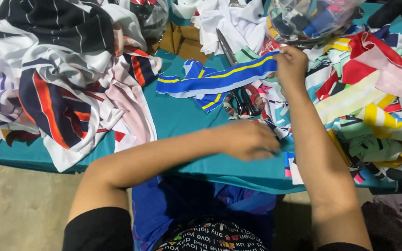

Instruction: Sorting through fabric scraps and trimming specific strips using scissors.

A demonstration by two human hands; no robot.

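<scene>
Right hand [291, 65] pinches the end of a blue fabric strip with yellow stripe [215, 81], lifted over the teal table [182, 116]. Left hand [250, 139], blurred, lies palm-down on the table; grip unclear. Scissors [236, 79] at 9 o'clock of the right hand. Scrap pile [368, 102] at 3 o'clock.

A teal table [182, 116] bears fabric heaps [61, 79], scissors [238, 97] and a blue strip [215, 79].

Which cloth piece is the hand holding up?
The long blue strip with the yellow line. The right hand pinches its end, so it stretches across the teal table, while the other scraps lie heaped in piles.
</scene>
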